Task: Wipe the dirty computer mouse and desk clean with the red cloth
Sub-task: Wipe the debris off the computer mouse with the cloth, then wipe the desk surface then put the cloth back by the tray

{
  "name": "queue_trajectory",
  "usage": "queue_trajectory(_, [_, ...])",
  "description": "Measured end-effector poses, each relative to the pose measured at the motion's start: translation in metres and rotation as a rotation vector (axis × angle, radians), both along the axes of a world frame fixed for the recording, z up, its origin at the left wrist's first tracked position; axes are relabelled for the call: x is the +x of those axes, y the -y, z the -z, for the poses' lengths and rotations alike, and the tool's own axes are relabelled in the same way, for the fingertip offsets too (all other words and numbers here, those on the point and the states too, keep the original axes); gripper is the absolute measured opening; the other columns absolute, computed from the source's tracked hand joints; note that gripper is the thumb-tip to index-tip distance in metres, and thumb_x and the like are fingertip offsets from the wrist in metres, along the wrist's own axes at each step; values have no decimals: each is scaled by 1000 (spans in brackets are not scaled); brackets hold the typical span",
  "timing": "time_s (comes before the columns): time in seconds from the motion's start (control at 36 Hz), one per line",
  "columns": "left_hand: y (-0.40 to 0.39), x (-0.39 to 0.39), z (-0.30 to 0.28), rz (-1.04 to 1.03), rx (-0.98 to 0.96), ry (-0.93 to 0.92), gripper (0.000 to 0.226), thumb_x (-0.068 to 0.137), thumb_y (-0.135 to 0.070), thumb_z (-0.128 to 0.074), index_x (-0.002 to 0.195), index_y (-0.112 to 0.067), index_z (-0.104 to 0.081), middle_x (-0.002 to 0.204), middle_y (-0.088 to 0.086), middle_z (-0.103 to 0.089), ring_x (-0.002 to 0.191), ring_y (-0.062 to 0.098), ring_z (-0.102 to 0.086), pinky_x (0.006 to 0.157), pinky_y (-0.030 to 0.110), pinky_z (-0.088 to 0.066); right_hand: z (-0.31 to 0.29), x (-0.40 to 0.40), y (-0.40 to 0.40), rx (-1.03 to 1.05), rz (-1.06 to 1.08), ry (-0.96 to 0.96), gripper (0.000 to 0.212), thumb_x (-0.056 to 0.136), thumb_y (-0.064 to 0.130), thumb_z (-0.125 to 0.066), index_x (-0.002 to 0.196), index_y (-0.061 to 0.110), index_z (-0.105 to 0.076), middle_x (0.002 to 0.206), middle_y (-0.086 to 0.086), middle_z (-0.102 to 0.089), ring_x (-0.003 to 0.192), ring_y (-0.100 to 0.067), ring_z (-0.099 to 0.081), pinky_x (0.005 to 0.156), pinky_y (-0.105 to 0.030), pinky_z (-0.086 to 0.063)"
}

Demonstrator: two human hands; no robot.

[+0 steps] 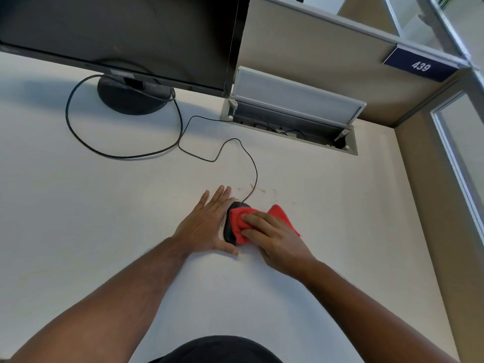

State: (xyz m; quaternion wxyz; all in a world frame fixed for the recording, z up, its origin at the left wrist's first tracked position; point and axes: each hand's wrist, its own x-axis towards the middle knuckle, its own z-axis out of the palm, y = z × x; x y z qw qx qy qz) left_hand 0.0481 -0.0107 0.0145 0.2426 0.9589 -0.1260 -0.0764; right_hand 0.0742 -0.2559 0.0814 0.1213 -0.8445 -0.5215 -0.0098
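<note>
While the left hand (207, 226) is lying spread flat, bracing the black corded computer mouse (231, 226) mid-surface, the right hand (272, 238) is pressing the red cloth (247, 224) onto it with fingers together; short firm strokes should help.

**Count of things on and around the desk**

Two bare hands: the left hand (207, 226) and the right hand (275, 239). One red cloth (264, 221). One black computer mouse (231, 226), with one thin mouse cable (251, 158). One monitor (125, 35) on one round stand (131, 100), with one thicker black cable (78, 134). One open cable hatch (293, 119) at the desk's (104, 205) far edge. One number plate (420, 65) reading 439. Several small brown stains (262, 190), too faint to count exactly.
</note>
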Motion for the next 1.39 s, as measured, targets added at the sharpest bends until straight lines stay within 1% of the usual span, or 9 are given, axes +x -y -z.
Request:
queue_trajectory(0.11, [0,0,0,0,-9,0,145,61,-98,-63,167,-17,-5,175,2,7,159,14,19,130,47,5,6,26,-10,-40,55,-26,41,85,10,-78,124,13,-67,141,-9,-60,131,-30,-53,104,-44,-50])
queue_trajectory(0.33, [3,-1,-7,-26,-56,-9,136,59,-92,-70,163,-22,-18,176,2,-2,160,14,15,129,41,10,-14,55,-26,-70,311,-102,31,90,22,-71,122,20,-70,141,-1,-62,127,-27,-53,99,-43,-48])
queue_trajectory(0.5, [2,-1,-4,-5,-4,-11,151,59,-96,-65,167,-18,5,176,0,8,158,12,22,128,42,12,-5,39,-33,-114,228,-143,34,98,19,-58,131,24,-64,146,1,-57,133,-23,-47,104,-40,-47])
queue_trajectory(0.75, [7,-2,-14,-77,-110,-27,128,57,-81,-80,157,-21,-27,175,4,-11,162,15,7,129,43,9,-27,45,2,202,932,-289,43,92,10,-44,129,31,-51,125,3,-62,102,-15,-55,86,-35,-46])
queue_trajectory(0.86, [4,-3,-18,-135,-240,-74,124,58,-77,-83,154,-20,-30,175,5,-11,161,12,8,129,41,10,-13,44,34,301,1215,-235,44,97,14,-44,139,25,-43,144,-1,-51,123,-25,-54,101,-44,-46])
queue_trajectory(0.97, [-3,-1,-23,-240,-346,-80,127,60,-63,-93,159,-19,-26,176,4,-7,159,9,11,126,33,13,28,33,56,209,1368,-218,44,103,14,-45,146,13,-41,164,-13,-25,148,-34,-30,119,-49,-28])
queue_trajectory(1.08, [-18,1,-25,-337,-410,-49,129,55,-67,-88,159,-17,-29,176,3,-6,157,4,12,125,28,14,48,28,41,258,1567,-257,48,101,14,-43,150,13,-46,161,-19,-31,150,-38,-25,123,-52,-18])
queue_trajectory(1.19, [-37,0,-23,-411,-462,-13,127,53,-70,-87,156,-18,-33,176,2,-7,158,3,11,124,27,14,51,47,24,233,1569,-307,57,102,11,-31,159,16,-30,168,-11,-20,157,-28,-8,126,-45,1])
queue_trajectory(1.39, [-62,-19,-20,-493,-477,12,130,53,-75,-84,158,-18,-33,176,0,-7,158,2,12,126,31,12,52,92,-24,138,1218,-346,59,104,14,-25,162,17,-20,171,-3,-13,158,-20,-3,128,-42,0])
